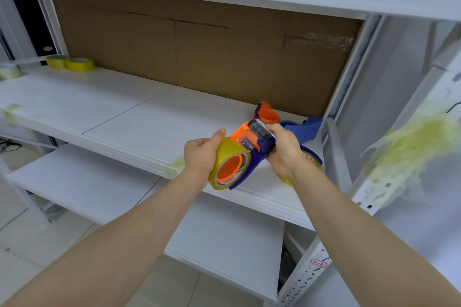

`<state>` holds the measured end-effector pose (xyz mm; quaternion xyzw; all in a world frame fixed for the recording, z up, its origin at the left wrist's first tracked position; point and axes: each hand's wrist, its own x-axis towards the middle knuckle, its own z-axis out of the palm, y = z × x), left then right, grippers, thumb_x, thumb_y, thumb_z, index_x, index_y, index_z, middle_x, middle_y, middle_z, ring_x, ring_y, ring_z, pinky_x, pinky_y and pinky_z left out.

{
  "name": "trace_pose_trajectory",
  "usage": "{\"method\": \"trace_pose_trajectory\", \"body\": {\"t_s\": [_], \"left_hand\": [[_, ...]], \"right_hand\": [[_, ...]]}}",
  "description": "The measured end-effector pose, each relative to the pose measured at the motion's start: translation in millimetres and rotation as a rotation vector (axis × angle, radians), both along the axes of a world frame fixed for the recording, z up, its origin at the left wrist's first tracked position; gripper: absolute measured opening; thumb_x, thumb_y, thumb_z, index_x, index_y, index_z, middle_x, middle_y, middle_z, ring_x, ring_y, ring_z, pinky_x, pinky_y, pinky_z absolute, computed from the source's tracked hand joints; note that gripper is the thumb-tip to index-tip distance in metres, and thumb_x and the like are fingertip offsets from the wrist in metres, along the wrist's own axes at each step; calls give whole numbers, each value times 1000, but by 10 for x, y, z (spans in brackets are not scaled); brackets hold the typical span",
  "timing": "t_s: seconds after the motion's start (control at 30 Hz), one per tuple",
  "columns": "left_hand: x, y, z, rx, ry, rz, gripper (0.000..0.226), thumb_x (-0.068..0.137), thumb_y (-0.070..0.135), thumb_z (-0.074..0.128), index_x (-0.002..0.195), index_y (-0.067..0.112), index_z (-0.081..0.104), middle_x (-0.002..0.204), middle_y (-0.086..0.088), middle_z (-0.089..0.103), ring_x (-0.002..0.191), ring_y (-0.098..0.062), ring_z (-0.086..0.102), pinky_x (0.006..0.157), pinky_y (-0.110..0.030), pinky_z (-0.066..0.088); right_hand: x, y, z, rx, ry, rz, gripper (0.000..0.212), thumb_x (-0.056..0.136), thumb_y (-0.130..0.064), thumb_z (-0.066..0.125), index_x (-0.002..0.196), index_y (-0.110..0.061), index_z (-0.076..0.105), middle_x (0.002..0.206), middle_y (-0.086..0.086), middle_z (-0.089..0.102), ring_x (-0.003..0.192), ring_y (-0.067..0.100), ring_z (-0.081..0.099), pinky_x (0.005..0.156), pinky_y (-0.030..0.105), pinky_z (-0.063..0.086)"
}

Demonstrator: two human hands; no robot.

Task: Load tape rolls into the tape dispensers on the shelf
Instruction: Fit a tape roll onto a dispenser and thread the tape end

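I hold a blue and orange tape dispenser over the front edge of the white shelf. A yellow tape roll sits on its orange hub. My left hand grips that roll from the left. My right hand grips the dispenser body near its black roller. A second dispenser with an empty orange hub lies behind on the shelf, and a blue dispenser handle shows beside it. Another yellow roll lies partly hidden under my right hand. Two spare yellow rolls stand at the far left back.
Brown cardboard backs the shelf. A pale tape roll sits at the far left edge. A white upright post with yellowish tape residue stands at the right. A lower shelf juts out below.
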<state>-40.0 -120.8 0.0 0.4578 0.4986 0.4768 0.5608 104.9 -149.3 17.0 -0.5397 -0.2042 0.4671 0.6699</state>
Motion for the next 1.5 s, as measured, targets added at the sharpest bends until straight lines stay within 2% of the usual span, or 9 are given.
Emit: {"method": "trace_pose_trajectory", "body": {"t_s": [0.13, 0.2, 0.3, 0.4, 0.57, 0.73, 0.93, 1.17, 1.5], "left_hand": [[28, 36, -12, -77, -59, 43, 30, 84, 44, 64, 74, 19, 53, 70, -1, 60, 64, -15, 58, 56, -25, 47], [43, 80, -11, -137, -108, 70, 34, 83, 47, 64, 85, 14, 56, 74, -4, 62, 68, -18, 61, 62, -29, 52], [81, 135, -33, -234, -178, 80, 37, 84, 49, 60, 96, 13, 58, 83, -9, 68, 80, -26, 67, 79, -39, 57], [96, 142, -75, -314, -205, 43, 39, 90, 47, 51, 110, 14, 57, 87, -9, 70, 77, -24, 68, 75, -39, 58], [118, 62, -106, -395, -232, -77, 50, 95, 53, 34, 110, 13, 60, 92, -10, 70, 84, -26, 67, 80, -41, 54], [189, 80, 2, -317, 126, -80, 75, 90, 68, 15, 131, 15, 49, 124, -8, 60, 112, -28, 57, 85, -39, 48], [190, 195, 86, -176, 225, -63, 68, 95, 60, 17, 139, 15, 43, 145, -7, 42, 132, -28, 38, 108, -41, 29], [75, 433, 58, -58, 282, -40, 57, 99, 46, 25, 121, 7, 60, 131, -10, 54, 108, -21, 47, 89, -31, 31], [191, 682, 50, -31, 375, -103, 44, 99, 36, 34, 109, 7, 66, 119, -10, 60, 97, -20, 48, 84, -29, 34]], "right_hand": [[70, -101, -51, 142, 185, 166, 27, 94, -26, 42, 103, -9, 60, 96, 9, 67, 90, 21, 62, 83, 34, 51], [51, -164, -130, 138, 130, 259, 26, 90, -23, 41, 103, -10, 58, 96, 8, 65, 91, 21, 60, 84, 33, 48], [-76, -189, -253, 22, -144, 375, 29, 85, -14, 56, 114, -12, 54, 106, 6, 64, 101, 22, 60, 90, 38, 50], [-206, -181, -279, -130, -616, 326, 56, 78, -20, 74, 126, -20, 45, 119, 2, 60, 111, 22, 58, 93, 41, 52], [-177, -171, -251, -253, -1012, 250, 53, 84, -21, 68, 128, -15, 38, 122, 4, 57, 110, 23, 58, 91, 38, 53], [-27, -76, -123, -310, -1206, 173, 41, 87, -15, 62, 121, -8, 40, 114, 11, 60, 101, 28, 61, 77, 32, 50], [146, 190, -22, -458, -1468, 112, 36, 89, -18, 59, 119, -10, 40, 97, 8, 56, 82, 24, 56, 61, 33, 46], [167, 489, -141, -618, -1730, 252, 38, 88, -7, 56, 123, -6, 42, 114, 15, 55, 102, 30, 59, 68, 32, 44], [292, 824, -186, -762, -1835, 486, 18, 89, -21, 52, 103, -10, 57, 83, 5, 53, 85, 22, 57, 61, 29, 43]]}}
